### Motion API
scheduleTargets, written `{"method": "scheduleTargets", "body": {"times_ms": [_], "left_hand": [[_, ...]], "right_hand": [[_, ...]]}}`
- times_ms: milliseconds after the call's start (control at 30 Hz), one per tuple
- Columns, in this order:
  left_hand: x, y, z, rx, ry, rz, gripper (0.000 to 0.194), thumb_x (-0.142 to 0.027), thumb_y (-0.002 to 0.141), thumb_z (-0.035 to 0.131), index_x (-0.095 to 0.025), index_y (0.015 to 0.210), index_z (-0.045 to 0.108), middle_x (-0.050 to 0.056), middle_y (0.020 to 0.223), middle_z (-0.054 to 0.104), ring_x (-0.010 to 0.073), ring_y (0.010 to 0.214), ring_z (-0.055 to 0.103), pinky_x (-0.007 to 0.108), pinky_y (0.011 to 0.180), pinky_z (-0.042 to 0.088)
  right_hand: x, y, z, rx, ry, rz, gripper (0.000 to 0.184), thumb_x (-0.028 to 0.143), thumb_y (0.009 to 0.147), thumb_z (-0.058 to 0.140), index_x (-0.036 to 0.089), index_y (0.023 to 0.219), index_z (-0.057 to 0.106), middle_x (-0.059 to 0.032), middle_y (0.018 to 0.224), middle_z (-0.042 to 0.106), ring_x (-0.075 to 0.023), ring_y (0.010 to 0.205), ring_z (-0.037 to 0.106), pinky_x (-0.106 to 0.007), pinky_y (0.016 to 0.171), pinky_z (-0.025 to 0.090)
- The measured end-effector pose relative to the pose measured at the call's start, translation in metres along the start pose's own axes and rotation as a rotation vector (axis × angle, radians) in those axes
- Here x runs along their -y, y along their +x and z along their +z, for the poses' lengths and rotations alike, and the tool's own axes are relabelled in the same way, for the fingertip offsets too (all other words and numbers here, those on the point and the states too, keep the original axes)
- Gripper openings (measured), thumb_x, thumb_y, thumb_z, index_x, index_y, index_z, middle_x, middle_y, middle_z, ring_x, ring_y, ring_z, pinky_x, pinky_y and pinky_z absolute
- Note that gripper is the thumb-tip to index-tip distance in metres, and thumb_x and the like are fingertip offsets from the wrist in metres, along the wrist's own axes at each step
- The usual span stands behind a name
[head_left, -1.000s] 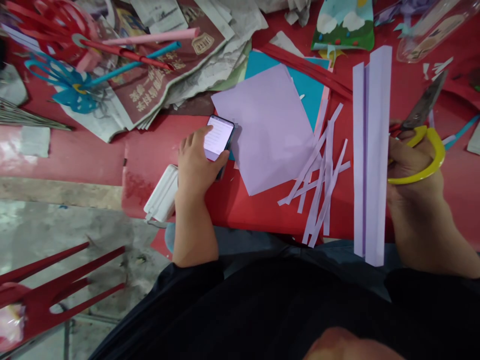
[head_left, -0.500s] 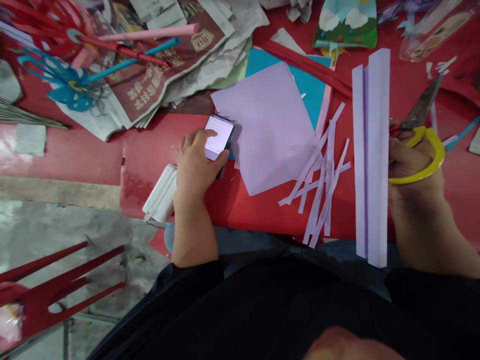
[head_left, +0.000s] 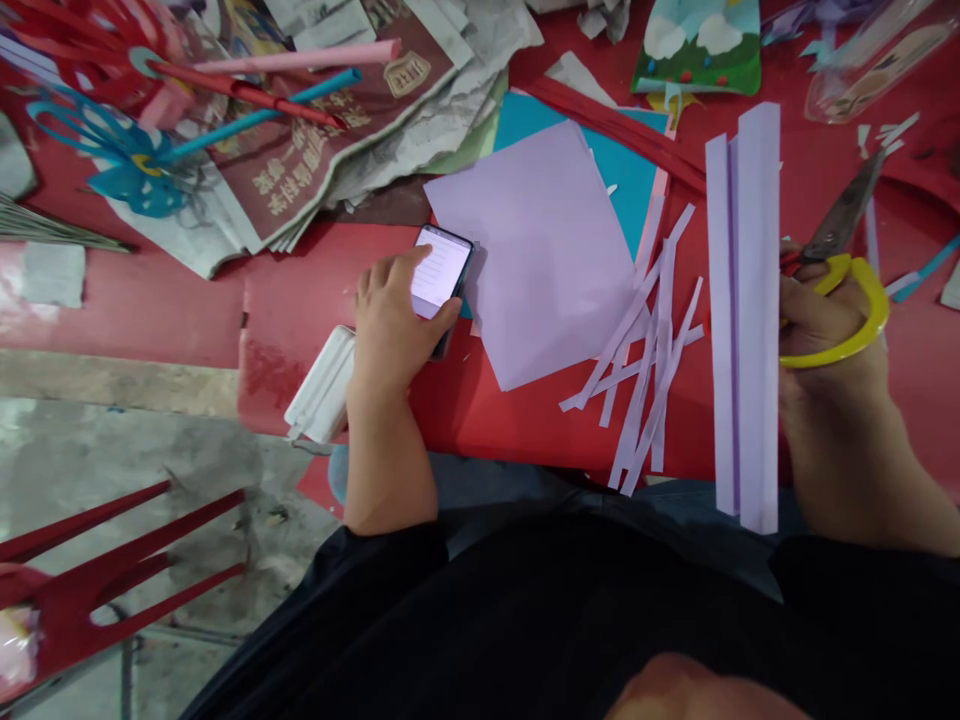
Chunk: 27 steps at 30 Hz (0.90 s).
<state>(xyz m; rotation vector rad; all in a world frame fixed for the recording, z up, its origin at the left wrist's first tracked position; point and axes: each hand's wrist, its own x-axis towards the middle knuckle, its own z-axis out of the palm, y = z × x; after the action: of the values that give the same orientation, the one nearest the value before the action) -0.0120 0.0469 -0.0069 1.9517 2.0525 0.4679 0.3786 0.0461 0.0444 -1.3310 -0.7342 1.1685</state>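
My left hand (head_left: 394, 320) lies over a smartphone (head_left: 437, 285) with a lit screen. Its index fingertip is at the upper part of the screen; the thumb is spread toward the phone's right edge. Yellow-handled scissors (head_left: 847, 270) are in my right hand (head_left: 832, 340), blades pointing up and away. A lengthwise-folded lilac paper (head_left: 757, 320) stands upright at the same hand, held there too, and hides some of the fingers. Between the hands lie lilac paper sheets (head_left: 536, 260) and several cut lilac strips (head_left: 649, 370), some crossing each other.
A white power bank (head_left: 322, 385) rests by my left wrist. Blue paper (head_left: 637, 205) and red strips (head_left: 622, 125) lie behind the lilac sheets. Newspapers (head_left: 315, 150) and paper flowers (head_left: 142, 165) cover the back left. A red chair (head_left: 82, 560) stands at the lower left.
My left index finger has shifted up and slightly left on the phone screen. The right hand, scissors and folded paper stay almost in place.
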Motion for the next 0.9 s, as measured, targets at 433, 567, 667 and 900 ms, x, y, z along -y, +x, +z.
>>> {"method": "scheduleTargets", "body": {"times_ms": [433,567,667,900], "left_hand": [[-0.0014,-0.0011,-0.0003,-0.009,0.002,0.001,0.053,-0.033,0.088,0.078,-0.029,0.139,0.065,0.009,0.150,0.067,0.0406,0.143,0.058,0.063,0.126,0.047],[-0.0009,-0.0014,0.0002,-0.008,0.005,0.012,0.056,-0.034,0.088,0.078,-0.031,0.142,0.063,0.009,0.153,0.066,0.0402,0.145,0.057,0.062,0.129,0.046],[-0.0007,-0.0020,0.0008,-0.022,0.001,0.000,0.055,-0.031,0.086,0.080,-0.030,0.138,0.061,0.009,0.147,0.068,0.0410,0.141,0.059,0.063,0.125,0.048],[0.0001,-0.0010,0.0023,-0.015,-0.004,-0.028,0.045,-0.032,0.086,0.079,-0.028,0.128,0.064,0.012,0.139,0.069,0.0427,0.138,0.059,0.066,0.122,0.047]], "right_hand": [[0.0053,-0.0042,0.0077,-0.006,-0.015,0.009,0.051,0.031,0.041,0.106,0.027,0.062,0.059,0.0025,0.058,0.051,-0.0359,0.084,0.078,-0.048,0.065,0.068],[0.0059,-0.0048,0.0087,-0.006,-0.038,0.005,0.047,0.031,0.042,0.105,0.027,0.067,0.066,0.0030,0.061,0.055,-0.0341,0.082,0.079,-0.050,0.070,0.069],[0.0064,-0.0050,0.0092,-0.019,-0.046,-0.008,0.047,0.035,0.041,0.107,0.028,0.062,0.065,0.0044,0.056,0.054,-0.0319,0.075,0.078,-0.048,0.067,0.068],[0.0068,-0.0065,0.0094,-0.021,-0.001,0.016,0.052,0.032,0.039,0.107,0.027,0.057,0.058,0.0024,0.061,0.054,-0.0303,0.076,0.075,-0.047,0.065,0.069]]}}
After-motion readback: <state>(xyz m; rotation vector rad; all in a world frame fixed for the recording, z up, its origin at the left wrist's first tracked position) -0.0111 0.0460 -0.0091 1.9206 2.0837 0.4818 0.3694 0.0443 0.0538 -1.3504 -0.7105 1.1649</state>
